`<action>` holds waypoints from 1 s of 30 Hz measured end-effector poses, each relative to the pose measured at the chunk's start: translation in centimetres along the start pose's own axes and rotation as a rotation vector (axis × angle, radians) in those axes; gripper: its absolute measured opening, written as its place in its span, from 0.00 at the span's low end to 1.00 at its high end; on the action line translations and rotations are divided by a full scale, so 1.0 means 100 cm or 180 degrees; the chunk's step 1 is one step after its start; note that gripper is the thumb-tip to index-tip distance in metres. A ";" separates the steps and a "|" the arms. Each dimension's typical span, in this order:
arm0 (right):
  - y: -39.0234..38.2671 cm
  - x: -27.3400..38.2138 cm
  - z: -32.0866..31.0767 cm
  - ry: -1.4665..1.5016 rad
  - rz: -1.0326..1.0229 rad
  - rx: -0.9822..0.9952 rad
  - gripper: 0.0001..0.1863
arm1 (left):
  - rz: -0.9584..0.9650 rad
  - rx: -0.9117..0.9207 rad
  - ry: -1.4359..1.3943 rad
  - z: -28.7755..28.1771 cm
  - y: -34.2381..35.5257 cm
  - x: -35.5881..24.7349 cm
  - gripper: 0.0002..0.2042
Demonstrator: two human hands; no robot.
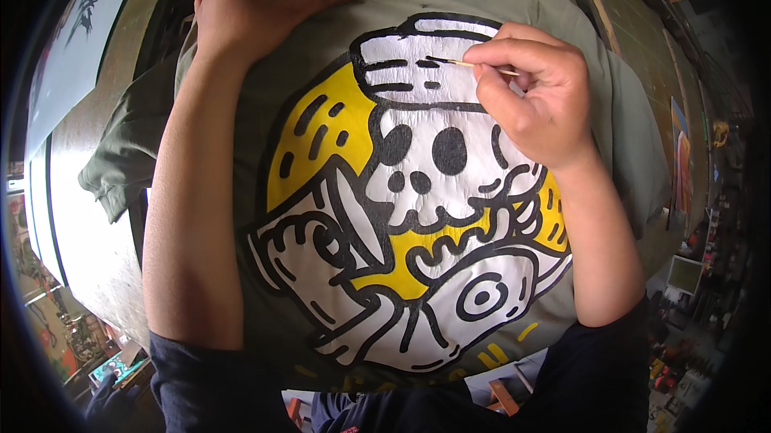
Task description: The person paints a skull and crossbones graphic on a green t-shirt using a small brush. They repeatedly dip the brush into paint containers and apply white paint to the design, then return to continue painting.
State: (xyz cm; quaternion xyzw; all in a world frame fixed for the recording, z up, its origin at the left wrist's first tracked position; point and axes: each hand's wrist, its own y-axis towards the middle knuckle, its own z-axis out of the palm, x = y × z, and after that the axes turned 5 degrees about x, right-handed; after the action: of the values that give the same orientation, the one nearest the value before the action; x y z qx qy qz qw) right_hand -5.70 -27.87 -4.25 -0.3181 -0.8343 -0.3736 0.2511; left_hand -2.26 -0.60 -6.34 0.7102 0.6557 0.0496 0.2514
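Note:
An olive-green T-shirt [309,55] lies spread out with its collar at the far side. On it is a painted skull wearing a cap [434,136], in white with thick black outlines and yellow patches. My right hand [534,87] pinches a thin, light-handled paintbrush [451,60]. Its black tip meets the white cap area, beside short black dashes. At the far left of the shirt, my left hand [253,11] rests on the cloth, thumb stretched toward the collar. Its fingertips are partly hidden at the picture's edge, and it holds nothing visible.
A green gridded board [654,83] shows beyond the shirt's right side. At the far left stands a pale sheet with a dark print [84,23]. Cluttered small items [711,288] fill the right rim, and a blue patterned object [116,369] sits at lower left.

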 end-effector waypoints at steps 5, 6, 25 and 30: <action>0.000 -0.001 0.001 -0.0029 0.0027 0.0070 0.04 | -0.0107 0.0038 -0.0043 0.003 -0.001 0.004 0.30; 0.000 0.000 0.000 -0.0027 0.0035 0.0084 0.04 | -0.0071 0.0068 -0.0042 0.003 0.000 0.005 0.30; 0.003 -0.005 0.007 0.0006 0.0017 0.0065 0.05 | -0.0571 0.0129 -0.0265 -0.014 -0.004 -0.024 0.26; 0.002 -0.004 0.007 -0.0039 0.0052 0.0080 0.05 | -0.0537 0.0119 -0.0340 -0.015 -0.004 -0.029 0.25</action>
State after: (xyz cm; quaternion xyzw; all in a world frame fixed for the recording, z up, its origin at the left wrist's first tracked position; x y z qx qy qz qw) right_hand -5.37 -27.37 -4.80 -0.3241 -0.8379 -0.3591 0.2529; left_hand -3.61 -2.90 -4.41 0.6587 0.6996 -0.0220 0.2761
